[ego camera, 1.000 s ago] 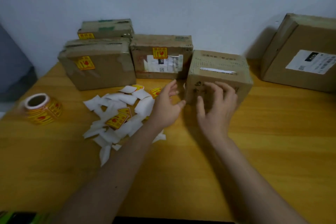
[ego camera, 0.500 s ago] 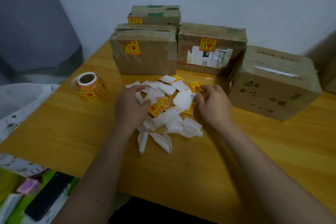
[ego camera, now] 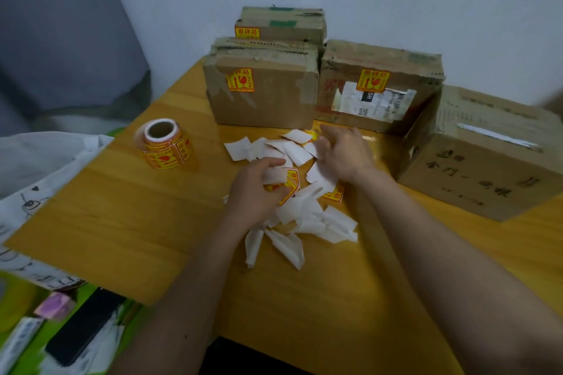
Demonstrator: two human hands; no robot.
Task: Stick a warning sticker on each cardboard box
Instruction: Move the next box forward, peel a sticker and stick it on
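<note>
Three cardboard boxes carry a yellow-red warning sticker: the back box (ego camera: 283, 24), the front left box (ego camera: 265, 97) and the middle box (ego camera: 380, 70). The right box (ego camera: 481, 161) shows no sticker on the faces I can see. A pile of white backing scraps and loose stickers (ego camera: 307, 216) lies on the wooden table (ego camera: 122, 222). My left hand (ego camera: 254, 192) curls its fingers round scraps in the pile, beside a yellow sticker (ego camera: 291, 181). My right hand (ego camera: 344, 152) rests on the pile's far side with fingers spread. The sticker roll (ego camera: 164, 144) stands to the left.
Left of the table lie a white printed cloth (ego camera: 36, 167), and lower down a black phone (ego camera: 82, 332) and small items on a green surface. The wall runs close behind the boxes. The table's left edge slants toward me.
Both hands left the right box and moved left onto the scrap pile. The left hand has closed round scraps; my view swung left, showing the roll and table edge.
</note>
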